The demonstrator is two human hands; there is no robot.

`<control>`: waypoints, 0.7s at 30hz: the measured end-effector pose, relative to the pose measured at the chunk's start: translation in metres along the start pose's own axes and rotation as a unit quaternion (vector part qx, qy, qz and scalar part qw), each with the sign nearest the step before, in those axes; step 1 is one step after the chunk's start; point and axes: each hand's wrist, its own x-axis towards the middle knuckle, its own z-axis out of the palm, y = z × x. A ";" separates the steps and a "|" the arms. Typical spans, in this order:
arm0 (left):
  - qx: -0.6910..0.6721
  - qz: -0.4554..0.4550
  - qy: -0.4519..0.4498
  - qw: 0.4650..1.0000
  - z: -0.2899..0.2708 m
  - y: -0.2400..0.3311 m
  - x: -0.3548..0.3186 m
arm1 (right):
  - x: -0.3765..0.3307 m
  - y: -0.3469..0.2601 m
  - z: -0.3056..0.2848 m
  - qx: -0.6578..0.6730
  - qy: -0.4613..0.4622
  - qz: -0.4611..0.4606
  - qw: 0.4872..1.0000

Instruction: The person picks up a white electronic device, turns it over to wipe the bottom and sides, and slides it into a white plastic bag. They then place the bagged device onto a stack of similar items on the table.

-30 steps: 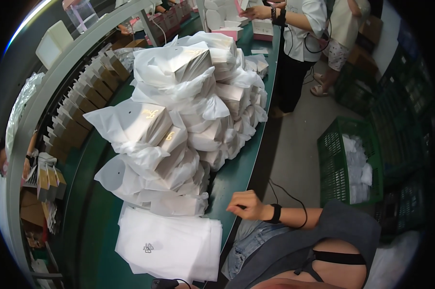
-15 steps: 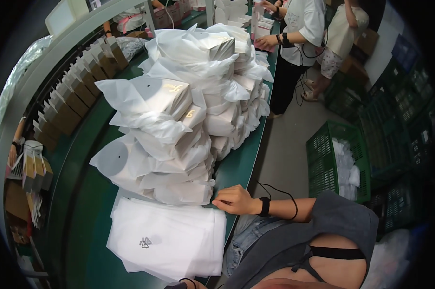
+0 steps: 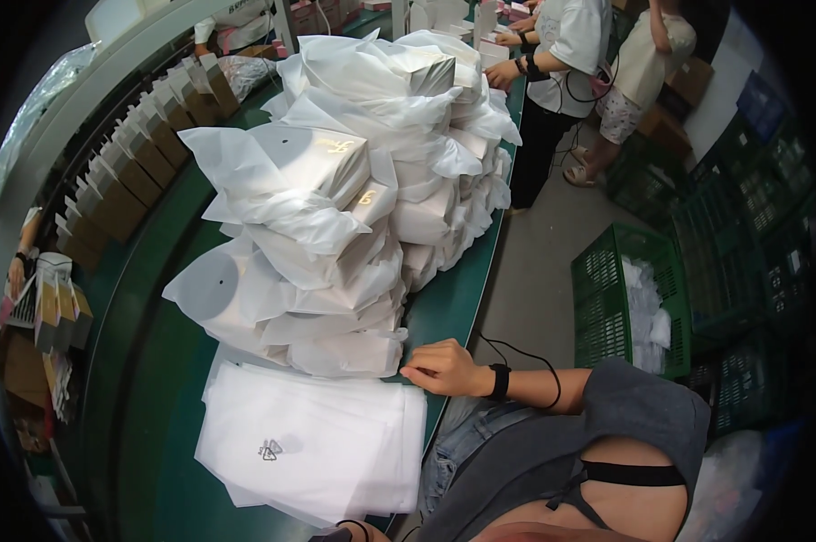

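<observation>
My right hand rests at the edge of the green table, its fingers curled closed and nothing showing in them. Its knuckles lie beside the lowest packed bag of a tall pile. The pile is made of boxes wrapped in translucent white bags. In front of it, left of my hand, lies a flat stack of white plastic bags with a small dark printed mark. Only a bit of my left wrist, with a dark band, shows at the lower edge; that hand is cut off.
Upright brown and white boxes stand in a row behind a curved grey rail. A green crate with white plastic inside stands on the floor to the right. A co-worker stands at the table's far end; a black cable hangs beside my wrist.
The view has shifted slightly. My right hand stays closed in about the same place. At the far end, the co-worker's hands have moved, and the pink item near one is out of sight.
</observation>
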 end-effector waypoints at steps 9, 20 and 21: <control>-0.036 0.008 0.005 0.999 0.000 -0.006 -0.004 | 0.000 0.000 -0.001 0.001 0.005 -0.005 1.000; 0.066 -0.036 -0.085 0.994 -0.001 0.009 0.005 | -0.002 0.001 -0.001 0.003 0.000 0.003 1.000; 0.091 -0.035 -0.100 0.990 0.000 0.010 0.006 | -0.002 0.001 -0.001 0.006 0.005 -0.004 1.000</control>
